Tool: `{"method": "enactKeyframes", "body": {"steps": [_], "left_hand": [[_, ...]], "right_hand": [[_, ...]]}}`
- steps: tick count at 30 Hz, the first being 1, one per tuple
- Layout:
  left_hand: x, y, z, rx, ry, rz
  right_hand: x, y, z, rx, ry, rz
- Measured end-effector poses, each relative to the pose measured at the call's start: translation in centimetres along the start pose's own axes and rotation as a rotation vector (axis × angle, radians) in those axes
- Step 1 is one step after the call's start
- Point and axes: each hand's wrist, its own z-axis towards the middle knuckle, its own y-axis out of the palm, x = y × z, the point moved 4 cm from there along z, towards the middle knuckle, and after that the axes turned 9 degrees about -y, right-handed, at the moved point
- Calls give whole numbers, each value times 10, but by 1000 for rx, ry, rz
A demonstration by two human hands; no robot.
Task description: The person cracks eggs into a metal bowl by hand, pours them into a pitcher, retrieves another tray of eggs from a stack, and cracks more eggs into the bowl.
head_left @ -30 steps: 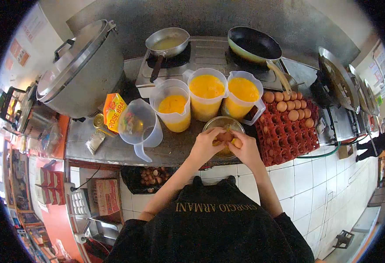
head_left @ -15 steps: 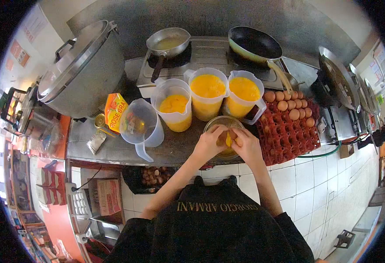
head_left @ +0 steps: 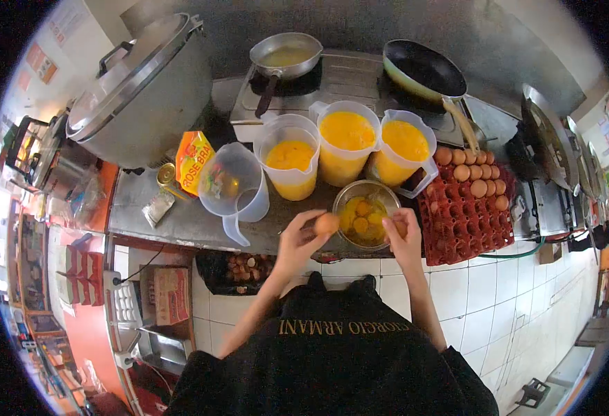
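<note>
Yolks and clear egg white [head_left: 361, 215] lie in a round metal bowl [head_left: 390, 197] at the table's front edge. To the left of the bowl, my left hand [head_left: 300, 243] is closed around a brown eggshell [head_left: 327, 223], its rounded outside facing up. My right hand [head_left: 407, 243], at the bowl's right rim, pinches another brown shell piece [head_left: 399, 226], partly hidden by the fingers. Behind the bowl stand three plastic jugs of beaten egg: a left jug [head_left: 295, 188], a middle jug [head_left: 340, 166] and a right jug [head_left: 385, 170].
A red egg tray [head_left: 462, 232] with several brown eggs [head_left: 480, 188] is at the right. An empty jug [head_left: 252, 208] and a Rose Brand packet [head_left: 192, 163] are left. A stove holds a saucepan [head_left: 287, 55] and a frying pan [head_left: 422, 73]. Below is a black crate [head_left: 211, 274] of shells.
Both hands have come apart from over the bowl, the left moving left and the right moving right, each with shell. The yolk that hung between them has dropped. The view has shifted slightly.
</note>
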Motion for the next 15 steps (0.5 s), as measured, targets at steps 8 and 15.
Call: {"method": "enactKeyframes", "body": {"steps": [8, 15], "left_hand": [[-113, -163, -118, 345, -329, 315], [-271, -237, -139, 177, -211, 1067]], "right_hand": [[14, -8, -21, -67, 243, 343], [-39, -100, 29, 177, -244, -725]]}}
